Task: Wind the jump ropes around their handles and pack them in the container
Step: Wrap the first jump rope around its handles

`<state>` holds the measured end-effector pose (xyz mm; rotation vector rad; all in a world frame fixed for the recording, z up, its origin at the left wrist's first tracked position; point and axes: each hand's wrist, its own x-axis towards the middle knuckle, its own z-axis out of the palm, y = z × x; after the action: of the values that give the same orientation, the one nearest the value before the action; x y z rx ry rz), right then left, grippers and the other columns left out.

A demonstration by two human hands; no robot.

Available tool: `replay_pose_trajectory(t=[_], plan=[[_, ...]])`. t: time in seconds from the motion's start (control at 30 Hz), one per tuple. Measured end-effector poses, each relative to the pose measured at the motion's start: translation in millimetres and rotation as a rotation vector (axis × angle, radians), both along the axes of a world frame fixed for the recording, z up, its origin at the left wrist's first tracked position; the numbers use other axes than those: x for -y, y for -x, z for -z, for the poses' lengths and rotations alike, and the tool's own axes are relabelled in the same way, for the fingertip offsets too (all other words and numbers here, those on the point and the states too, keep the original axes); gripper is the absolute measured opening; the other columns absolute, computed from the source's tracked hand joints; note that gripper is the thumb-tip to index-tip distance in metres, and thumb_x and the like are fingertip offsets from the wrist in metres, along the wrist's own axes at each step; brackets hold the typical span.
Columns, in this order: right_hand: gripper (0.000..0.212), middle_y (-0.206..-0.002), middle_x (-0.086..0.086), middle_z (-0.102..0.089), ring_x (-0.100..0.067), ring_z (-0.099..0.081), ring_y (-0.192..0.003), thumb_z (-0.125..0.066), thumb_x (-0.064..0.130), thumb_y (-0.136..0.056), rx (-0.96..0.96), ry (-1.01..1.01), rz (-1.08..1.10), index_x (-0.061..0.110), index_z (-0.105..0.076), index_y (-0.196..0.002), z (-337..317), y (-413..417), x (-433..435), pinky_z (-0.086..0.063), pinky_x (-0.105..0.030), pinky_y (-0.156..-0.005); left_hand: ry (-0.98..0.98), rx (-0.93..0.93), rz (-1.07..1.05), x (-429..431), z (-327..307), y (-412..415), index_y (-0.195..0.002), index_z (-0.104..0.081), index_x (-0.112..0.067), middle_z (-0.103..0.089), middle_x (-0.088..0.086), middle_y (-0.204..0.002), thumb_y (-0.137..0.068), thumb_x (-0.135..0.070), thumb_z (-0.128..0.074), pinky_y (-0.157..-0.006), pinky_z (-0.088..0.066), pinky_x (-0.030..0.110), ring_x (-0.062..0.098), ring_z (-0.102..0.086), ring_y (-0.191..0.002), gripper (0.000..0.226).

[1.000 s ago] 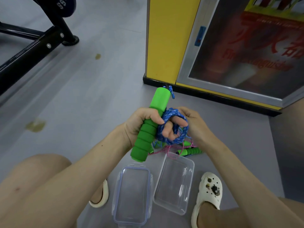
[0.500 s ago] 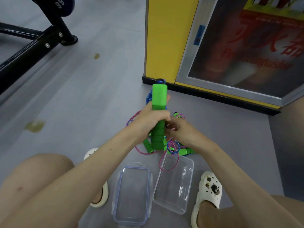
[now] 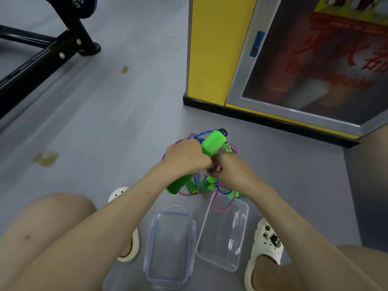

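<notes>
My left hand (image 3: pixel 186 157) grips a thick green foam handle (image 3: pixel 212 142) of a jump rope, tilted with its top pointing away. My right hand (image 3: pixel 225 168) pinches the blue cord (image 3: pixel 197 181) right beside the handle's middle. Below the hands a tangle of blue and pink cord (image 3: pixel 218 206) and more green handles (image 3: pixel 192 186) lies on the floor. A pink loop hangs over the rim of the clear open container (image 3: pixel 243 229). Its lid (image 3: pixel 154 248) with a blue seal lies to the left of it.
I squat on a grey floor, white clogs (image 3: pixel 262 250) on both feet beside the container and lid. A yellow cabinet (image 3: pixel 212 49) with a glass door stands ahead on the right. A black metal gym frame (image 3: pixel 42 59) crosses the far left.
The handle has dropped lower and tipped away from me. The blue coil that was looped over my right fingers a second ago is gone from them; that hand now pinches cord at the handle.
</notes>
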<state>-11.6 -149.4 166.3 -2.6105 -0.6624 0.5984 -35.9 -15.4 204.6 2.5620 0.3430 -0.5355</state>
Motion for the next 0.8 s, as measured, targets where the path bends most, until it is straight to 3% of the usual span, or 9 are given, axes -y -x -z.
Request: replay_pose_trajectory(t=[0.17, 0.23, 0.3, 0.4, 0.5, 0.63, 0.7, 0.77, 0.8], plan=[[0.014, -0.104, -0.010, -0.064, -0.031, -0.057, -0.100, -0.057, 0.016, -0.089, 0.101, 0.022, 0.018, 0.015, -0.061, -0.102, -7, -3, -3, -0.047, -0.038, -0.074, 0.769, -0.081, -0.341, -18, -13, 6, -0.056, -0.052, -0.004, -0.047, 0.010, -0.049, -0.066, 0.002, -0.054, -0.045, -0.039, 0.019, 0.022, -0.046, -0.042, 0.012], [0.010, -0.102, -0.007, -0.059, -0.029, -0.055, -0.100, -0.053, 0.013, -0.090, 0.128, 0.049, 0.020, 0.015, -0.057, -0.099, -4, 0, -4, -0.042, -0.035, -0.069, 0.969, -0.089, -0.364, -22, -18, 10, -0.063, -0.058, -0.002, -0.046, 0.007, -0.046, -0.064, -0.002, -0.052, -0.049, -0.042, 0.021, 0.021, -0.050, -0.045, 0.005], [0.007, -0.100, -0.006, -0.053, -0.026, -0.051, -0.101, -0.052, 0.013, -0.091, 0.192, 0.050, 0.023, 0.015, -0.056, -0.097, 0, 3, -5, -0.037, -0.033, -0.067, 1.111, -0.099, -0.379, -27, -21, 11, -0.080, -0.062, 0.001, -0.046, 0.004, -0.045, -0.070, -0.004, -0.049, -0.051, -0.047, 0.019, 0.018, -0.052, -0.046, 0.016], [0.006, -0.100, -0.007, -0.050, -0.028, -0.046, -0.103, -0.053, 0.015, -0.091, 0.277, 0.077, 0.025, 0.015, -0.057, -0.096, 6, 3, -8, -0.035, -0.034, -0.071, 1.216, -0.072, -0.412, -31, -24, 13, -0.089, -0.063, 0.002, -0.046, 0.003, -0.046, -0.082, 0.000, -0.040, -0.058, -0.050, 0.019, 0.018, -0.053, -0.048, 0.024], [0.004, -0.095, -0.008, -0.056, -0.030, -0.049, -0.101, -0.054, 0.013, -0.087, 0.204, 0.050, 0.116, 0.017, -0.052, -0.088, 6, -2, -13, -0.037, -0.034, -0.067, 1.260, 0.013, -0.484, -32, -27, 14, -0.096, -0.061, 0.003, -0.049, 0.003, -0.048, -0.083, 0.001, -0.039, -0.064, -0.050, 0.023, 0.017, -0.057, -0.050, 0.025], [0.024, -0.082, -0.004, -0.057, -0.024, -0.054, -0.081, -0.062, 0.017, -0.086, 0.080, -0.067, 0.242, 0.015, -0.049, -0.106, 6, -6, -12, -0.037, -0.032, -0.063, 1.232, 0.201, -0.745, -43, -25, 8, -0.097, -0.058, -0.002, -0.057, 0.002, -0.049, -0.083, -0.002, -0.048, -0.050, -0.048, 0.017, 0.014, -0.061, -0.050, 0.017], [0.024, -0.079, -0.003, -0.059, -0.023, -0.056, -0.078, -0.063, 0.017, -0.086, 0.022, -0.124, 0.304, 0.018, -0.051, -0.108, 6, -7, -11, -0.041, -0.033, -0.066, 1.240, 0.249, -0.804, -48, -24, 8, -0.093, -0.058, -0.004, -0.059, 0.002, -0.051, -0.083, -0.002, -0.051, -0.048, -0.047, 0.015, 0.013, -0.061, -0.050, 0.012], [0.014, -0.082, -0.008, -0.064, -0.025, -0.059, -0.077, -0.060, 0.016, -0.087, 0.009, -0.130, 0.308, 0.019, -0.062, -0.100, 8, -10, -10, -0.045, -0.034, -0.070, 1.196, 0.259, -0.759, -50, -23, 9, -0.091, -0.059, -0.005, -0.060, 0.002, -0.052, -0.082, -0.002, -0.052, -0.052, -0.047, 0.016, 0.014, -0.062, -0.054, 0.012], [0.010, -0.078, -0.009, -0.063, -0.026, -0.058, -0.074, -0.057, 0.015, -0.088, 0.008, -0.110, 0.299, 0.021, -0.064, -0.086, 7, -11, -8, -0.045, -0.034, -0.067, 1.140, 0.268, -0.717, -50, -22, 10, -0.091, -0.060, -0.005, -0.059, 0.001, -0.052, -0.081, -0.001, -0.053, -0.056, -0.048, 0.018, 0.015, -0.061, -0.057, 0.013]])
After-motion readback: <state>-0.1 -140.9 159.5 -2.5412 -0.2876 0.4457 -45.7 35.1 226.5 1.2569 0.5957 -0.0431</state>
